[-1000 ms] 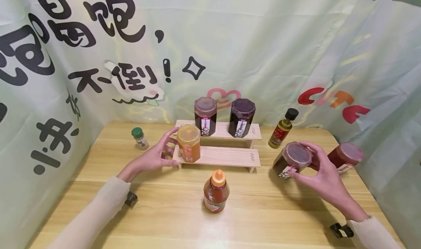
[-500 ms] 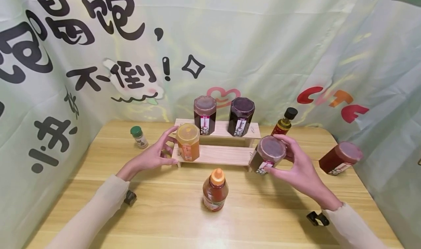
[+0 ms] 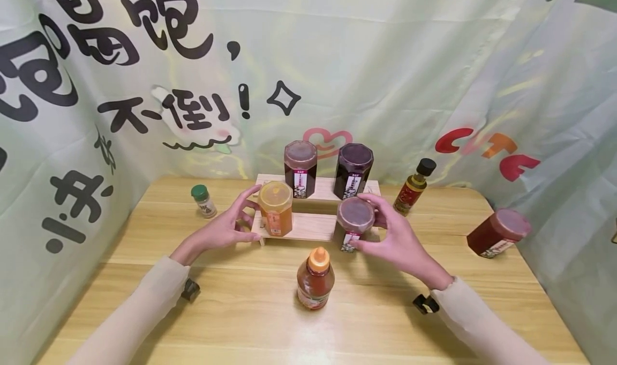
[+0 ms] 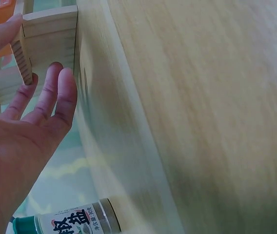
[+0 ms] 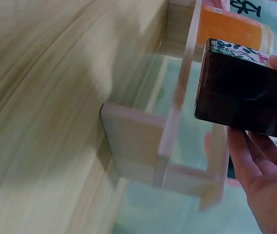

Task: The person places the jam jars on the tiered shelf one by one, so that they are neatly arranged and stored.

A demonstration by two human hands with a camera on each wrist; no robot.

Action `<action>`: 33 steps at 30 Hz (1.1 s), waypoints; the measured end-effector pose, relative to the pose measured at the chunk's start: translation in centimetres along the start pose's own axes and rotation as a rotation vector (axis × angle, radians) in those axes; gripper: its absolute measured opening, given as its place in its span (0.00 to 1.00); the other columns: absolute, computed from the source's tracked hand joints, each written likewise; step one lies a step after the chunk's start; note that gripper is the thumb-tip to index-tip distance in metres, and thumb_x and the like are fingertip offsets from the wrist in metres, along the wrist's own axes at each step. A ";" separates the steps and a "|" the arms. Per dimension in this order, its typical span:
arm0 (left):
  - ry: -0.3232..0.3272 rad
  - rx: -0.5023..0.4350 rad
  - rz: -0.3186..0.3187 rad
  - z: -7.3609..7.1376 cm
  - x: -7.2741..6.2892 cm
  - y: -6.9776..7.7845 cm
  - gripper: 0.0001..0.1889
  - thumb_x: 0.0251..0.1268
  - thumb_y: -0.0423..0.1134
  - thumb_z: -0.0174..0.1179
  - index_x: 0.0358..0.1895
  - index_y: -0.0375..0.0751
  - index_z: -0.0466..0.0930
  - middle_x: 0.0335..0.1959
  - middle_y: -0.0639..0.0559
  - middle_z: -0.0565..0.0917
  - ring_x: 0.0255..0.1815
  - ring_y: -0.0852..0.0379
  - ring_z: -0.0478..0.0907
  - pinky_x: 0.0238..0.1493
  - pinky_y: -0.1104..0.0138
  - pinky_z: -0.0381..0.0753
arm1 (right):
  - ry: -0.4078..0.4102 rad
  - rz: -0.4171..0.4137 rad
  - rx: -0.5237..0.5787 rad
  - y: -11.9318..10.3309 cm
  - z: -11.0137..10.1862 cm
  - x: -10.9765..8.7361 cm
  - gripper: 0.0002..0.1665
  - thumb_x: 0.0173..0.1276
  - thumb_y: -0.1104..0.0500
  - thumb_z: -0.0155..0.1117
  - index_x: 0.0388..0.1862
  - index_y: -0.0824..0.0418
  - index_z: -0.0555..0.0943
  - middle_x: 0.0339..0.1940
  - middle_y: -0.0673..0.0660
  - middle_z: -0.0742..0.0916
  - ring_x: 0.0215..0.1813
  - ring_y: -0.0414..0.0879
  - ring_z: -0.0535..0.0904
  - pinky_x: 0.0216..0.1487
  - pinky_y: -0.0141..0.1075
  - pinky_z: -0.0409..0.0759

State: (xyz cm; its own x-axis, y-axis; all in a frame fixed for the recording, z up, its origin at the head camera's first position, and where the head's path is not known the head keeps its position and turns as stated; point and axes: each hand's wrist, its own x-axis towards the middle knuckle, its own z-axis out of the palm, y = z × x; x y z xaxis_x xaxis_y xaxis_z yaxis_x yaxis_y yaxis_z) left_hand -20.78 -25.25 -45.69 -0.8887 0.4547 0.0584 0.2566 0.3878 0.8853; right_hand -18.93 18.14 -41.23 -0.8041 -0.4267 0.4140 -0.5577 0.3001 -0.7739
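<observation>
In the head view my right hand [image 3: 397, 241] grips a dark jam jar [image 3: 355, 215] by its sides, thumb in front and fingers behind. The jar is over the right part of the lower step of a small two-step wooden rack [image 3: 313, 224]. In the right wrist view the dark jar [image 5: 246, 87] appears above the step's board, apart from it. My left hand [image 3: 224, 228] is at the rack's left end, fingers spread and slightly bent; its thumb touches the step's end. Beside it on the lower step stands an orange jar [image 3: 276, 209].
Two dark jars, left [image 3: 301, 169] and right [image 3: 354, 171], stand on the upper step. An orange-capped bottle [image 3: 315, 279] stands in front. A green-capped shaker [image 3: 204, 201] is left; an oil bottle [image 3: 411, 188] and a red jar [image 3: 498, 232] are right.
My right hand has carried the dark jar leftward from near the red jar to over the lower step. The left hand has stayed at the rack's left end.
</observation>
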 end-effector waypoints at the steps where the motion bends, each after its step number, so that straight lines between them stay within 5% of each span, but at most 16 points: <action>1: 0.000 0.000 0.001 0.0 0.0 0.0 0.66 0.62 0.31 0.81 0.91 0.66 0.39 0.72 0.37 0.70 0.52 0.41 0.80 0.45 0.57 0.84 | -0.005 0.000 0.007 0.0 0.3 0.2 0.58 0.53 0.67 0.91 0.81 0.51 0.71 0.66 0.53 0.84 0.58 0.50 0.87 0.59 0.36 0.86; 17: -0.001 -0.004 0.013 0.1 0.0 0.1 0.67 0.61 0.30 0.81 0.91 0.65 0.39 0.72 0.36 0.70 0.51 0.41 0.81 0.46 0.56 0.85 | -0.050 0.019 0.032 -0.1 3.4 2.7 0.60 0.55 0.68 0.90 0.83 0.55 0.67 0.67 0.57 0.83 0.63 0.52 0.85 0.64 0.43 0.85; 33: 0.006 -0.005 0.012 0.0 -0.1 -0.3 0.66 0.61 0.32 0.81 0.91 0.66 0.40 0.72 0.35 0.70 0.51 0.42 0.80 0.46 0.57 0.85 | -0.032 -0.094 -0.203 -0.2 4.2 2.8 0.58 0.62 0.62 0.87 0.86 0.52 0.64 0.63 0.62 0.87 0.52 0.51 0.90 0.54 0.41 0.90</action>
State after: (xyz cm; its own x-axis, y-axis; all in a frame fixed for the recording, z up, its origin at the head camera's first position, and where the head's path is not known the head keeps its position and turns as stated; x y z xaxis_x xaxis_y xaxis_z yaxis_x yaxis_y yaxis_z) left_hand -20.80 -25.41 -45.95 -0.8877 0.4549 0.0716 0.2655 0.3785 0.8867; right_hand -20.17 13.33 -41.95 -0.7414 -0.4871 0.4616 -0.6625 0.4219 -0.6189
